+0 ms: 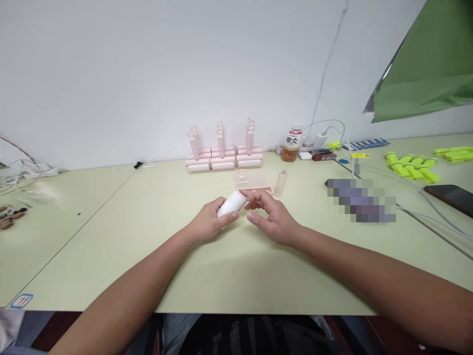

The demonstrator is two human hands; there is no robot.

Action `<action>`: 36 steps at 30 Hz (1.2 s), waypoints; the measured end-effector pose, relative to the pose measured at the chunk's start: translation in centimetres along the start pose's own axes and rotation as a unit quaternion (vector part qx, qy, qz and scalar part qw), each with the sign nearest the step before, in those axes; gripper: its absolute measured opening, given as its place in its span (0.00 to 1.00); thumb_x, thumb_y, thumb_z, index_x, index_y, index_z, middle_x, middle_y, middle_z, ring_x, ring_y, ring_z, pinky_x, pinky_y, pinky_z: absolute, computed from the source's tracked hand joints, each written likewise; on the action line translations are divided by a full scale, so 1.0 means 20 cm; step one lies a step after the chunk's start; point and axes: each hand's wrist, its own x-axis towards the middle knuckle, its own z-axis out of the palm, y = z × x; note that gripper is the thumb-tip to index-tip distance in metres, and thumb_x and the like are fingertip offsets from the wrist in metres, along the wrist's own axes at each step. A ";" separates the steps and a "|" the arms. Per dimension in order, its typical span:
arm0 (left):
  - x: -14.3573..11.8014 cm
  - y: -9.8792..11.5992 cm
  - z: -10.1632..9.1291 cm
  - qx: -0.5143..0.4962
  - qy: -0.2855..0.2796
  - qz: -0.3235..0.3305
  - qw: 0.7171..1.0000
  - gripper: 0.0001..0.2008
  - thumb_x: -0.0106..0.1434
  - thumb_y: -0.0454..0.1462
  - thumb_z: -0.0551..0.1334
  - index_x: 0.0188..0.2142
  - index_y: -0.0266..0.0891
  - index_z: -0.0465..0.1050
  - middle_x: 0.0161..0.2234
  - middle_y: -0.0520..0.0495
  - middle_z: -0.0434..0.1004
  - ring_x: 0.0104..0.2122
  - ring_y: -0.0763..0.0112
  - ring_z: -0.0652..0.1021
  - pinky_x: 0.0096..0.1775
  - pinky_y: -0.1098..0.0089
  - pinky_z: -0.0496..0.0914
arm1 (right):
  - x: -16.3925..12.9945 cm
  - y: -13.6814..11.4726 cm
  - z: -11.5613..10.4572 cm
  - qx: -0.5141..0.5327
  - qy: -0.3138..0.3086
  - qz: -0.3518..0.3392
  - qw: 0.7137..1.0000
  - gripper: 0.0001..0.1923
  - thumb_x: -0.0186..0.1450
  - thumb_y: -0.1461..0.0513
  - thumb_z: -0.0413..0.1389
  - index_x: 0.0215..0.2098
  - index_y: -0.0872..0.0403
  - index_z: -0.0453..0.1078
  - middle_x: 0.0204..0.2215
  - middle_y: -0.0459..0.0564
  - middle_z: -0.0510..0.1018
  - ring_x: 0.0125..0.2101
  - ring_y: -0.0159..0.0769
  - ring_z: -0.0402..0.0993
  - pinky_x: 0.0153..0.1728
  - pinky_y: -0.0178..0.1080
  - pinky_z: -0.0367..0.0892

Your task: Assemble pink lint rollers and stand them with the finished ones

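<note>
Where the two bare forearms meet over the pale green table (111, 231), the left hand (209, 223) is wrapped around a smooth white roller (232, 202), a short cylinder lying tilted with its far end pointing up and right. Right hand (271, 219) loosely curled, fingertips (254, 201) pinching at that far end of the roller; whether they grip it firmly cannot be told. Just behind the fingers lies a flat pink holder (258, 190) with a small heart-shaped loop, partly hidden by the hand. Clear plastic tube (281, 182) stands upright just beside it, to the right. Further back, against the white wall, a row of pink lint rollers (223, 153), glossy, handles upright on blocky bases. Right of these, an amber drink bottle (291, 144) with white cap, then white cables (417, 197) trailing across the table. Bright yellow-green plastic pieces (412, 166) far right; dark phone (453, 198) near the edge.
</note>
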 end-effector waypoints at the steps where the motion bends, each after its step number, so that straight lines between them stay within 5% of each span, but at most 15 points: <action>1: -0.01 0.00 0.00 0.006 -0.009 0.012 1.000 0.31 0.61 0.53 0.61 0.57 0.38 0.63 0.33 0.50 0.72 0.28 0.69 0.70 0.29 0.71 0.63 | 0.00 0.00 0.00 0.013 -0.006 0.004 1.000 0.13 0.67 0.55 0.56 0.47 0.50 0.61 0.57 0.58 0.72 0.45 0.41 0.76 0.49 0.51 0.70; 5: -0.04 0.01 0.01 0.048 -0.053 0.071 0.995 0.46 0.63 0.49 0.61 0.71 0.46 0.33 0.43 0.45 0.76 0.34 0.64 0.74 0.35 0.68 0.66 | 0.00 0.00 0.01 0.029 -0.026 0.007 0.999 0.13 0.66 0.55 0.56 0.46 0.50 0.62 0.59 0.58 0.71 0.43 0.40 0.77 0.46 0.48 0.72; 12: -0.03 0.02 0.00 0.116 0.007 0.046 0.992 0.39 0.61 0.46 0.61 0.68 0.47 0.47 0.31 0.50 0.73 0.28 0.65 0.72 0.30 0.70 0.63 | 0.04 0.00 -0.04 -0.173 -0.001 0.062 0.983 0.12 0.68 0.55 0.52 0.44 0.52 0.68 0.45 0.55 0.78 0.33 0.38 0.76 0.33 0.40 0.68; 17: -0.03 0.03 -0.02 0.104 0.035 0.023 0.994 0.41 0.60 0.48 0.61 0.69 0.47 0.45 0.29 0.52 0.70 0.26 0.65 0.71 0.29 0.70 0.64 | 0.08 0.03 -0.15 -0.392 -0.095 0.224 0.887 0.23 0.67 0.54 0.52 0.57 0.54 0.65 0.36 0.58 0.81 0.35 0.50 0.78 0.29 0.41 0.63; 20: -0.03 0.03 -0.02 0.086 0.043 0.014 0.995 0.42 0.60 0.48 0.62 0.69 0.48 0.44 0.30 0.51 0.70 0.27 0.65 0.71 0.29 0.70 0.65 | 0.10 0.06 -0.19 -0.423 -0.122 0.256 0.861 0.26 0.66 0.53 0.52 0.60 0.54 0.63 0.39 0.61 0.80 0.38 0.55 0.78 0.30 0.43 0.64; 27: -0.03 0.05 -0.02 -0.012 0.042 -0.012 0.999 0.43 0.59 0.47 0.63 0.68 0.52 0.42 0.35 0.50 0.70 0.25 0.70 0.71 0.27 0.71 0.68 | 0.10 0.10 -0.19 -0.432 -0.105 0.250 0.860 0.23 0.66 0.51 0.53 0.53 0.55 0.67 0.42 0.63 0.78 0.39 0.54 0.78 0.32 0.45 0.66; 36: 0.00 0.04 -0.04 -0.105 0.078 -0.059 0.990 0.39 0.62 0.46 0.61 0.67 0.56 0.41 0.35 0.53 0.68 0.16 0.77 0.69 0.18 0.73 0.66 | 0.10 0.03 -0.16 -0.408 -0.115 0.180 0.887 0.09 0.67 0.60 0.50 0.34 0.54 0.71 0.36 0.58 0.78 0.33 0.46 0.75 0.28 0.41 0.61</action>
